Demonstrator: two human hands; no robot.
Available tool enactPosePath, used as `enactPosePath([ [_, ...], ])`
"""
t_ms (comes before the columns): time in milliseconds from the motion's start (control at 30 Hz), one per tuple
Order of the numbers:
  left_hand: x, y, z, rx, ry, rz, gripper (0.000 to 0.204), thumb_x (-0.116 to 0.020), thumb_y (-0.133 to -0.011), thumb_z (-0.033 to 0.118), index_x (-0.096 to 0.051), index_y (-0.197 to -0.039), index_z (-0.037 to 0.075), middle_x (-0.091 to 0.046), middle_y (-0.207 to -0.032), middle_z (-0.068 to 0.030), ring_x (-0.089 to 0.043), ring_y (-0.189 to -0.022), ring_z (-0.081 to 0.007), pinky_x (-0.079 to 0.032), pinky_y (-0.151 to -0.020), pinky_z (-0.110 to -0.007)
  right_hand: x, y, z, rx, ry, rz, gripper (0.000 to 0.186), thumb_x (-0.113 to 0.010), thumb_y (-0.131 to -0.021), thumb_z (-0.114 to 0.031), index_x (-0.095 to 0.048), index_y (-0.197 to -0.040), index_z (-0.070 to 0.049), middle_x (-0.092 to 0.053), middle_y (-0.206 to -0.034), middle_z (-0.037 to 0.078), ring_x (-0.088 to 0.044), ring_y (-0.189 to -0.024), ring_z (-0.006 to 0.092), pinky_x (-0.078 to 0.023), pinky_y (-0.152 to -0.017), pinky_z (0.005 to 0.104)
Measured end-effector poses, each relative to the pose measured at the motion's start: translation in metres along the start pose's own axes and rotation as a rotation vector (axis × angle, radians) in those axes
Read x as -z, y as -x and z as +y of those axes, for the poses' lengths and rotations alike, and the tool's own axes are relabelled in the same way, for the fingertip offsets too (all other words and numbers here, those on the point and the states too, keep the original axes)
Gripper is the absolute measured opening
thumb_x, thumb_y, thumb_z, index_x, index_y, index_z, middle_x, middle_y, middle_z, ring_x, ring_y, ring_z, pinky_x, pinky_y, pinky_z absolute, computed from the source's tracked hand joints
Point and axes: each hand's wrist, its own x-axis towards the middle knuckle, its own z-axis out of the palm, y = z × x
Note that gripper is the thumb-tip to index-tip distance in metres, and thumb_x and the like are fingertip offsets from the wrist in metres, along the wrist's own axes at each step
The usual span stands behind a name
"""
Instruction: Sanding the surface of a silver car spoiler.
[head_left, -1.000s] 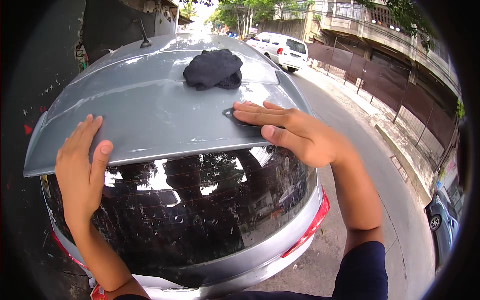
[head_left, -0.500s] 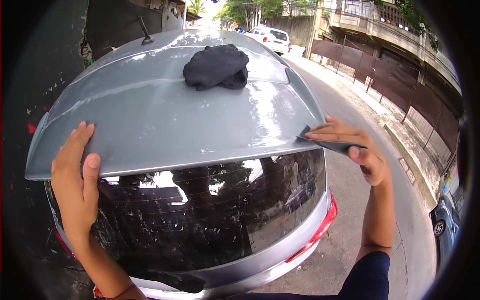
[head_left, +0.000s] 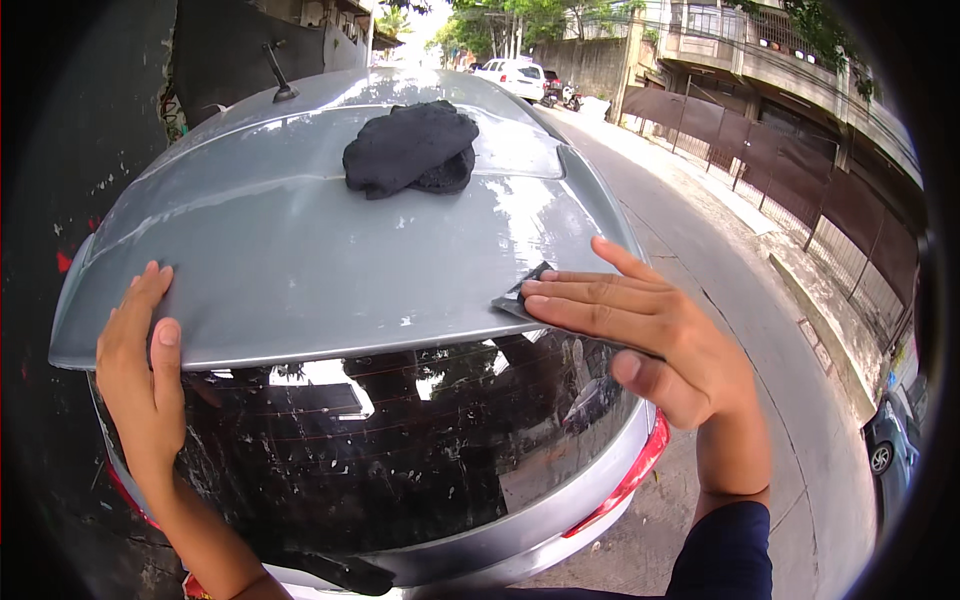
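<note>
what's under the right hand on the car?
A small dark pad pressed flat against the grey panel by the right hand. Only its left corner pokes out past the fingertips; the rest is covered, so its full shape can't be seen.

No packages, labels, signs or screens show anywhere in view
</note>
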Motion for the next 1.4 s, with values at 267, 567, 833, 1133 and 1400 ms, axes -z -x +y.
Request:
enactPosePath([
  [267, -0.007, -0.004, 0.000, -0.020, 0.053, 0.022, 0.053, -0.047, -0.116, 0.040, -0.069, -0.146, 0.002, -0.068, -0.152, -0.0196, -0.059, -0.146, -0.0425, -0.037, -0.126, -0.053, 0.011, -0.035, 0.061, -0.425, 0.297, 0.014, 0.063, -0.031, -0.119, -0.043, -0.047, -0.167, -0.005, -0.048, -0.171, 0.018, -0.040, -0.161, 0.0407, -0.017, -0.138, 0.0529],
  [567, -0.010, 0.002, -0.012, -0.082, -0.037, 0.023, 0.051, -0.045, -0.116, 0.036, -0.068, -0.147, 0.003, -0.068, -0.152, -0.0203, -0.060, -0.145, -0.0422, -0.036, -0.127, -0.053, 0.008, -0.025, 0.047, -0.568, 0.401, -0.034, 0.069, -0.029, -0.118, -0.050, -0.049, -0.166, -0.004, -0.047, -0.172, 0.017, -0.031, -0.166, 0.0363, -0.008, -0.138, 0.0585],
  [833, -0.019, 0.005, -0.012, -0.090, -0.140, -0.019, 0.058, -0.039, -0.116, 0.041, -0.068, -0.148, 0.002, -0.067, -0.154, -0.0192, -0.059, -0.147, -0.0408, -0.036, -0.127, -0.053, 0.002, 0.005, 0.006, -0.581, 0.578, -0.130, 0.067, -0.027, -0.119, -0.050, -0.056, -0.162, -0.007, -0.050, -0.171, 0.012, -0.023, -0.169, 0.0339, 0.000, -0.138, 0.0598],
  [1133, -0.012, 0.012, -0.030, -0.073, -0.103, 0.016, 0.062, -0.040, -0.116, 0.044, -0.067, -0.148, -0.001, -0.068, -0.152, -0.0216, -0.060, -0.146, -0.0429, -0.039, -0.126, -0.052, 0.004, -0.001, 0.008, -0.579, 0.416, -0.090, 0.067, -0.029, -0.119, -0.047, -0.047, -0.167, -0.005, -0.045, -0.174, 0.014, -0.019, -0.170, 0.0361, -0.001, -0.138, 0.0574],
  [1400, -0.006, 0.005, -0.026, -0.129, -0.078, 0.004, 0.064, -0.039, -0.116, 0.046, -0.067, -0.147, -0.003, -0.068, -0.150, -0.0245, -0.059, -0.146, -0.0434, -0.038, -0.126, -0.053, -0.017, 0.008, -0.038, -0.319, 0.103, 0.129, 0.065, -0.048, -0.095, -0.034, -0.064, -0.143, 0.008, -0.064, -0.152, 0.027, -0.057, -0.145, 0.0469, -0.023, -0.133, 0.0611],
])
